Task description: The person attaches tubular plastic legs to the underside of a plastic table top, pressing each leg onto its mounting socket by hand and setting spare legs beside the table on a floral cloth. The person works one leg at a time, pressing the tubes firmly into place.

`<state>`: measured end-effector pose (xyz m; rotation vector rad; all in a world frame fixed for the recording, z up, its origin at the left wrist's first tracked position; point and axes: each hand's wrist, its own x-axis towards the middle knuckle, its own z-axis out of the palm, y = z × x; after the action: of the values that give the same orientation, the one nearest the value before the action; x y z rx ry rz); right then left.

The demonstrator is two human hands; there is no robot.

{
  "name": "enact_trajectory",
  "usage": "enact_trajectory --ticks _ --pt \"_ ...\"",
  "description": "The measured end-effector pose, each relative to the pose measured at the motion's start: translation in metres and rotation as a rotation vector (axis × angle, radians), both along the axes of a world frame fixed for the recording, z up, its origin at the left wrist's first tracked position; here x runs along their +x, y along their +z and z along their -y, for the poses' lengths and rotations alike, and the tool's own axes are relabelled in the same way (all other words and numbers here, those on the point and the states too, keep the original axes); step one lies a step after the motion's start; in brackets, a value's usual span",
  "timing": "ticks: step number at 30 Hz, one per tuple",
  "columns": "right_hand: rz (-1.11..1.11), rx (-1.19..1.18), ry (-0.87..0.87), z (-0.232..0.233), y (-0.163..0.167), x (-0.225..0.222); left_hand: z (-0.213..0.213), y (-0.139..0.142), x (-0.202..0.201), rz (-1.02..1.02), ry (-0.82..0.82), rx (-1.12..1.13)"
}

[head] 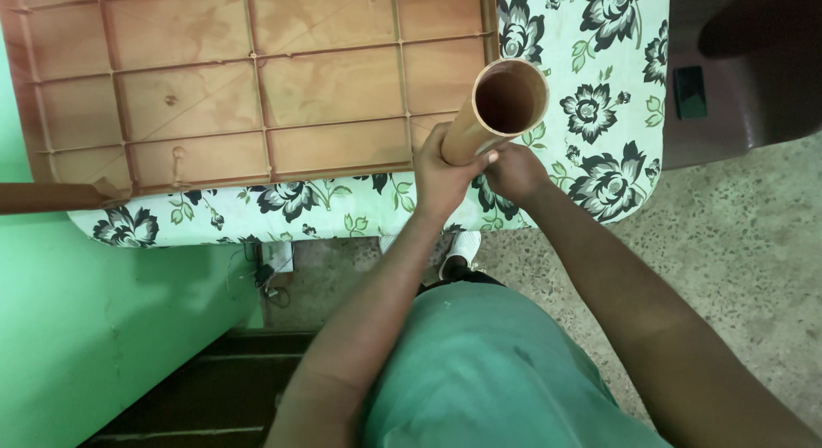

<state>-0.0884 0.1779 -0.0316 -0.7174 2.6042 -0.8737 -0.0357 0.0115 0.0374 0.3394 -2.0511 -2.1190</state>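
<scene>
A hollow brown plastic tube (501, 106) stands upright at the near right corner of an upturned brown plastic tabletop (257, 80), its open end facing the camera. My left hand (441, 170) wraps around the tube's lower part. My right hand (516, 170) grips the tube base from the right side. The tabletop's ribbed underside faces up and rests on a bed with a white sheet printed with black flowers (599, 114).
A green wall (94, 328) runs along the left. Speckled stone floor (736, 243) lies to the right. A dark brown chair with a small dark phone-like object (689, 93) stands at top right. Another brown tube (51, 197) pokes in from the left edge. Cables (265, 277) lie under the bed.
</scene>
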Motion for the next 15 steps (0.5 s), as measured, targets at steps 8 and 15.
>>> enact_trajectory --ticks 8,15 --pt "-0.086 0.062 0.039 0.003 0.001 -0.001 0.01 -0.01 -0.001 0.008 -0.12 0.107" --pt "-0.207 0.088 0.156 -0.001 -0.004 -0.003 0.039 -0.018 -0.007 -0.049 -0.397 0.172"
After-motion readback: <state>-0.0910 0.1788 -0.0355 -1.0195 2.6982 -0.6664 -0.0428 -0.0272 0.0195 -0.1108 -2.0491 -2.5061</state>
